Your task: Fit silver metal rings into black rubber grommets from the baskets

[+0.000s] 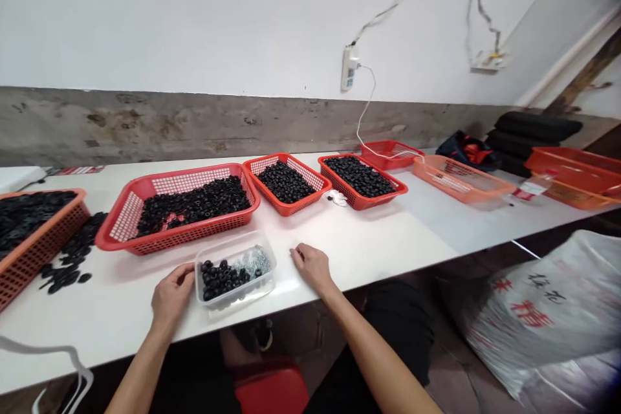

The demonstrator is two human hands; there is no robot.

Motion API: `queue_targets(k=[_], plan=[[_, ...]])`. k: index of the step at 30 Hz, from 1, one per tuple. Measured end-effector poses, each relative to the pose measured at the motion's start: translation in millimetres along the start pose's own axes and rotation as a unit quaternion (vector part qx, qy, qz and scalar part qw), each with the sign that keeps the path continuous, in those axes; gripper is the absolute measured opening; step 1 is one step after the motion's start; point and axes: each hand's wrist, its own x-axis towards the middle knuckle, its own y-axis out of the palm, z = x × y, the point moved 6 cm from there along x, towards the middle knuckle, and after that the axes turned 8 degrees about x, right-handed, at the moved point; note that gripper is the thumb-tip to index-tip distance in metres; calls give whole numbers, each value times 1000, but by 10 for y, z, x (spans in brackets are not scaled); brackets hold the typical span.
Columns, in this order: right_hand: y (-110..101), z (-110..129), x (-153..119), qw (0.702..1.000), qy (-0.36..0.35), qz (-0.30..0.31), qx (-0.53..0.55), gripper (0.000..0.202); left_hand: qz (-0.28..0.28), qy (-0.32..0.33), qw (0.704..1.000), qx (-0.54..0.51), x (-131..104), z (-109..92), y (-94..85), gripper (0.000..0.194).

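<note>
A clear plastic box (pixel 235 277) stands near the table's front edge, with black rings (pixel 224 279) in its left part and small silvery metal pieces (pixel 256 261) in its right. My left hand (pixel 172 294) lies at the box's left side. Its fingertips are against or just beside the wall; thumb and forefinger are apart. To the right of the box, my right hand (pixel 313 266) rests on the white table with fingers curled together. Whether anything small is between those fingertips cannot be made out. Behind the box sits a large red basket (pixel 116 213) holding many black rings.
Two smaller red baskets (pixel 287 209) of black pieces stand behind. An orange basket (pixel 43 246) and loose black pieces (pixel 72 259) lie left. To the right are a pale orange basket (pixel 466 195), a bottle (pixel 532 187) and, below, a large white sack (pixel 553 310).
</note>
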Motion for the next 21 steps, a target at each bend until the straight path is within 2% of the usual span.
queue_targets(k=[13,21], plan=[[-26,12,-67,999,-24,10,37,46,6,41,995,-94,-179,-152,-11,36],[14,-51,-92,999,-26,11,44,50,29,14,989,-142,-277,-201,-24,36]])
